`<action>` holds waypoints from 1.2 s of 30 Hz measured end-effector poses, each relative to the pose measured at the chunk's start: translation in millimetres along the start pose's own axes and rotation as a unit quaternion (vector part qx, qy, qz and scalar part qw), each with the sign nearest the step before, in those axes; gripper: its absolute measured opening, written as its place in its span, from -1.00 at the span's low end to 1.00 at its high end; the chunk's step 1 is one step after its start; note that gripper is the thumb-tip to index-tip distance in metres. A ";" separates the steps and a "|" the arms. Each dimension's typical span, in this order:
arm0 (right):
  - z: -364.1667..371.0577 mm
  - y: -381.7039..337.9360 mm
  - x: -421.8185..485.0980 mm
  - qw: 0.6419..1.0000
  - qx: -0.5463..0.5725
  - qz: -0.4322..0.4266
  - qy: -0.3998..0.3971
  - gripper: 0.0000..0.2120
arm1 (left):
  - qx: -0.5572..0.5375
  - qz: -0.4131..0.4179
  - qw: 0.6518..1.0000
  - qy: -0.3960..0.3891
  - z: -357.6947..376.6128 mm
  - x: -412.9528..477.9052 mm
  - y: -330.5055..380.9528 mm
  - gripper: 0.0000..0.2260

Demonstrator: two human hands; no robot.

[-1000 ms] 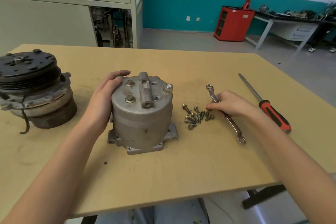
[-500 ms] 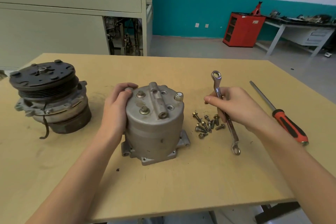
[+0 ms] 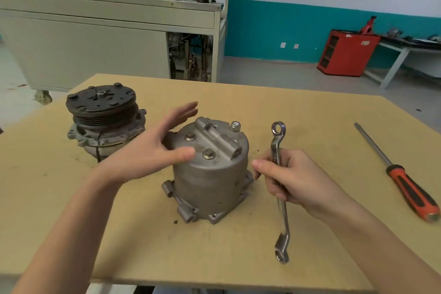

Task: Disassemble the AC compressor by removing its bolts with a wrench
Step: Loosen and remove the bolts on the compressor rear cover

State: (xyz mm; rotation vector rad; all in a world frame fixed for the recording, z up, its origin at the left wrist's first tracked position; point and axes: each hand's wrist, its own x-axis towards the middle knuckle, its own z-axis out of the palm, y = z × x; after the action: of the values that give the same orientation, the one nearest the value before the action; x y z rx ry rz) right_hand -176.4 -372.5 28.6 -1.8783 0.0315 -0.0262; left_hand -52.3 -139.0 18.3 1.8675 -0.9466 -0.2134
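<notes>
Compressor housing (image 3: 210,174) stands on the desk (image 3: 310,126), left hand (image 3: 152,153) spread beside it, right hand (image 3: 303,181) gripping the wrench (image 3: 278,141).

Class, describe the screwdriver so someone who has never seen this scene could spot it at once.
Start at the wooden table. Near its right edge, past the right hand holding the wrench, lies the screwdriver. Only it has an orange-and-black grip.

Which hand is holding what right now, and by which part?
Right hand grips the wrench around mid-shank, both ring ends free. Left hand holds nothing: fingers straight, at the compressor top's left edge; contact cannot be told.
</notes>
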 end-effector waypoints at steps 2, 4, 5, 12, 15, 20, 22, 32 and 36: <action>5.4 1.8 3.6 0.999 0.012 -0.009 -0.031 -0.74 | 0.013 -0.010 0.998 -0.067 -9.2 4.8 3.9 -0.06; 8.5 2.9 7.3 0.998 0.027 -0.023 -0.052 -0.73 | 0.009 -0.016 0.997 -0.069 -8.7 5.4 4.3 -0.08; 8.5 3.2 9.1 0.997 0.034 -0.027 -0.056 -0.71 | 0.010 -0.018 0.998 -0.052 -6.5 4.1 4.0 -0.10; -22.5 2.7 19.2 0.997 0.050 0.059 -0.028 -0.78 | 0.182 -0.100 0.968 0.139 49.8 -9.5 33.6 0.00; -54.6 -4.7 13.0 0.993 0.096 0.069 -0.015 -0.79 | 0.291 -0.156 0.923 0.199 90.2 -7.2 50.1 -0.04; -73.0 -18.1 -2.4 0.976 0.116 -0.095 0.160 -0.75 | 0.382 -0.129 0.907 0.123 70.5 -2.6 45.0 -0.01; -65.6 -19.9 -1.2 0.957 0.129 -0.140 0.220 -0.75 | 0.381 -0.090 0.918 0.060 48.3 5.4 40.2 0.01; -20.2 -17.7 7.3 0.887 0.354 -0.164 0.249 -0.84 | 0.238 -0.051 0.965 0.097 61.9 9.5 35.1 -0.17; -2.1 -10.5 0.7 0.880 0.282 -0.255 0.283 -0.86 | 0.281 -0.077 0.947 0.133 79.0 4.2 43.0 -0.15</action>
State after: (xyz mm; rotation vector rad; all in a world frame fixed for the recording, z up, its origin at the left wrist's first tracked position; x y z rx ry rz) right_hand -175.7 -371.3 39.2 -1.1937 -0.0659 -0.8625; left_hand -112.9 -205.6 16.2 2.4208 -0.7159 0.2391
